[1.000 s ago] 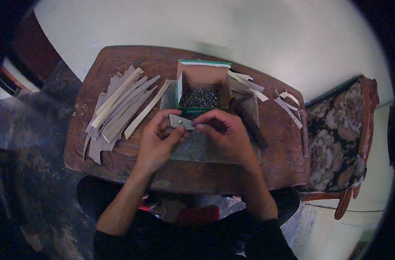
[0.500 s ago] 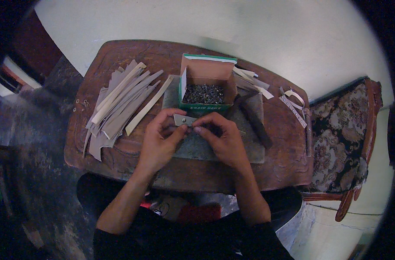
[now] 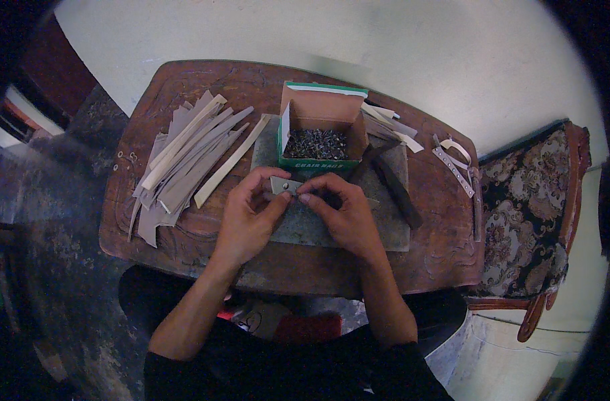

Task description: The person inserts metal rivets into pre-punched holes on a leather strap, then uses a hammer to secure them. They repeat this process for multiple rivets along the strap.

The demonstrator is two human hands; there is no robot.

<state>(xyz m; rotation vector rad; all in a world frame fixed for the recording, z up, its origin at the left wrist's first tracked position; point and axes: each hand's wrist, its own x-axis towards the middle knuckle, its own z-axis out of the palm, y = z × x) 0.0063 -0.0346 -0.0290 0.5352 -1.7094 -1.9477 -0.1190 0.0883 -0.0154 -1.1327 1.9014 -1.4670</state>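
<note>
The left hand (image 3: 248, 217) grasps a short pale grey strip (image 3: 277, 183), pinching it between thumb and forefinger above a grey slab (image 3: 305, 230). 1 round metal stud (image 3: 285, 186) shows on the strip's face, just above the left thumb. The right hand (image 3: 345, 212) meets the strip's right end with thumb and forefinger drawn together; I cannot tell whether they pinch the strip itself or something small at its edge. The 2 hands are near each other, fingertips almost touching, just in front of an open green cardboard box (image 3: 315, 164).

The box stands on the slab with its lid flap raised at the back, and a heap of small dark tacks (image 3: 316, 144) covers its bottom. To its right, a dark long-handled tool (image 3: 396, 190) lies slantwise, partly across the slab.

On the left of the carved wooden table (image 3: 439, 257), grey and cream strips (image 3: 194, 157) lie in an overlapping pile, with 1 cream strip (image 3: 228, 164) just beside it. More strips (image 3: 393, 123) lie behind the box to the right. A studded strap (image 3: 453, 172) rests near the table's right edge, close to a chair with floral upholstery (image 3: 526, 207).
</note>
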